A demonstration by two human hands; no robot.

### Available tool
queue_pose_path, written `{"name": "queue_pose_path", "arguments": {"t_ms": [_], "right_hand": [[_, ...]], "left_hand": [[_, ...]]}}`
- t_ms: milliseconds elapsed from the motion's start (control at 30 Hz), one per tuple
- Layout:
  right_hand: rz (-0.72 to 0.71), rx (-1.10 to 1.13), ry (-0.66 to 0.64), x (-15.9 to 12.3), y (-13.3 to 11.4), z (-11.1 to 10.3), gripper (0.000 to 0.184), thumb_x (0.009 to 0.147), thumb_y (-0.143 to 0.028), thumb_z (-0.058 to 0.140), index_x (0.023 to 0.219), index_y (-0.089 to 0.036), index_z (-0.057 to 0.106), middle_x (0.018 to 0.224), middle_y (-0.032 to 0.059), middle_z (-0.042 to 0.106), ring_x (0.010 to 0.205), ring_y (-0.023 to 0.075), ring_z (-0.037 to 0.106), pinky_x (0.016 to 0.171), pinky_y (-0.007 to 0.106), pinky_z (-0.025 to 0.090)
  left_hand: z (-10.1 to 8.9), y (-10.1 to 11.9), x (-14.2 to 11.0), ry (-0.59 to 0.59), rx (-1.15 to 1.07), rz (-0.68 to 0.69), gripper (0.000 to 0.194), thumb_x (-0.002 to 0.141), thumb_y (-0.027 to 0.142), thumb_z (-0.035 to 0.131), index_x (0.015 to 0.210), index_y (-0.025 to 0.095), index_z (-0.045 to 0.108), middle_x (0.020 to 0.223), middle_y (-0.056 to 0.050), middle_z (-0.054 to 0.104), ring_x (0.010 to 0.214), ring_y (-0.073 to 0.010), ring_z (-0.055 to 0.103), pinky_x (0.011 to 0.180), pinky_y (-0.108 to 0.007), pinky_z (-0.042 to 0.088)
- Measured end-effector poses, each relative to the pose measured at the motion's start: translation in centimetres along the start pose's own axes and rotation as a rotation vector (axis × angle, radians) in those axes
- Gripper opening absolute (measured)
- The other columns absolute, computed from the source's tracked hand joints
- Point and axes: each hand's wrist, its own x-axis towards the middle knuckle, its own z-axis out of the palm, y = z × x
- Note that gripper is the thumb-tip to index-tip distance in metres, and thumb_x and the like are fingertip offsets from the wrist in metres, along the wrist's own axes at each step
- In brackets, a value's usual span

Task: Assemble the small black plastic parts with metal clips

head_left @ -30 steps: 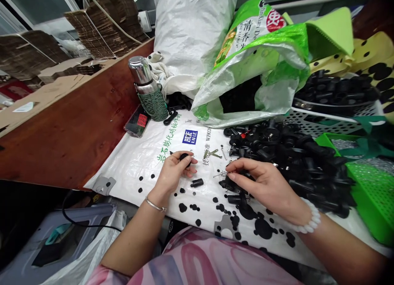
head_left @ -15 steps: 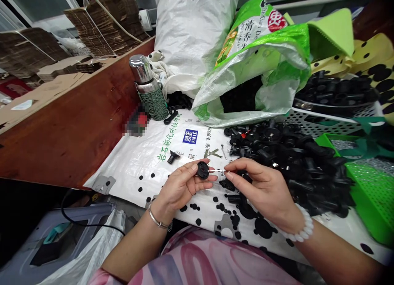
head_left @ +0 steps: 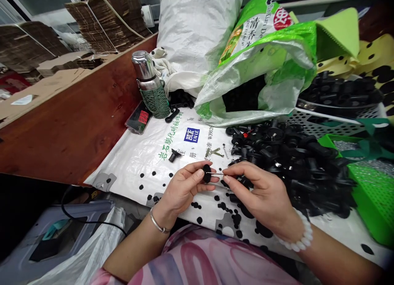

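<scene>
Your left hand (head_left: 184, 189) clamps a black plastic part (head_left: 207, 173); your right hand (head_left: 261, 190) pinches a thin metal pin (head_left: 217, 174) touching that part.

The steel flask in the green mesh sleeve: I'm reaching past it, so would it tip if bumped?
It probably tips fairly easily: the steel flask stands tall and narrow on the wooden bench. The woven green sleeve likely grips better than the smooth, shiny steel top, which may feel slippery.
</scene>
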Motion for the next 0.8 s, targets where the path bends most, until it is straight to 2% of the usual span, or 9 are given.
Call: {"name": "queue_pose_path", "arguments": {"t_ms": [200, 300, 400, 533, 800], "right_hand": [[0.217, 0.068, -0.034, 0.0, -0.7, -0.5, 0.005, 0.076, -0.023, 0.063, 0.08, -0.02, 0.065, 0.074, -0.0003, 0.068, 0.065, 0.0132, 0.063, 0.06, 0.022, 0.05], [0.244, 0.086, -0.049, 0.0, -0.8, -0.4, 0.006, 0.075, -0.023, 0.063, 0.079, -0.019, 0.065, 0.075, -0.0001, 0.069, 0.067, 0.0137, 0.064, 0.061, 0.022, 0.05], [0.211, 0.082, -0.074, -0.2, -0.9, -0.1, 0.005, 0.077, -0.022, 0.061, 0.078, -0.02, 0.065, 0.075, -0.0002, 0.069, 0.069, 0.0135, 0.064, 0.063, 0.022, 0.05], [0.123, 0.052, -0.082, -0.4, -0.8, 0.3, 0.005, 0.078, -0.02, 0.06, 0.08, -0.02, 0.064, 0.076, -0.001, 0.067, 0.071, 0.0125, 0.062, 0.066, 0.023, 0.048], [-0.013, 0.0, -0.127, -0.3, -0.3, 0.5, 0.006, 0.081, -0.016, 0.055, 0.082, -0.019, 0.061, 0.077, 0.0006, 0.064, 0.074, 0.0132, 0.059, 0.068, 0.026, 0.047]], "left_hand": [[-0.3, -0.5, 0.0, 0.012, 0.066, 0.159, 0.029, 0.074, 0.023, 0.068, 0.102, 0.017, 0.064, 0.099, -0.008, 0.068, 0.079, -0.0144, 0.065, 0.073, -0.026, 0.052], [-0.5, -0.8, 0.0, -0.011, 0.125, 0.206, 0.029, 0.074, 0.019, 0.068, 0.103, 0.018, 0.065, 0.099, -0.007, 0.069, 0.079, -0.013, 0.064, 0.074, -0.024, 0.051], [-0.7, -1.1, -0.1, -0.048, 0.172, 0.21, 0.031, 0.074, 0.017, 0.068, 0.104, 0.019, 0.064, 0.097, -0.006, 0.07, 0.079, -0.0118, 0.064, 0.077, -0.023, 0.049], [-0.8, -1.2, -0.1, -0.074, 0.182, 0.21, 0.03, 0.076, 0.018, 0.067, 0.105, 0.019, 0.064, 0.083, -0.003, 0.071, 0.077, -0.0118, 0.064, 0.076, -0.023, 0.049], [-0.9, -1.3, -0.2, -0.034, 0.212, 0.15, 0.029, 0.072, 0.023, 0.07, 0.1, 0.017, 0.065, 0.075, -0.003, 0.069, 0.068, -0.0112, 0.064, 0.068, -0.023, 0.05]]}}
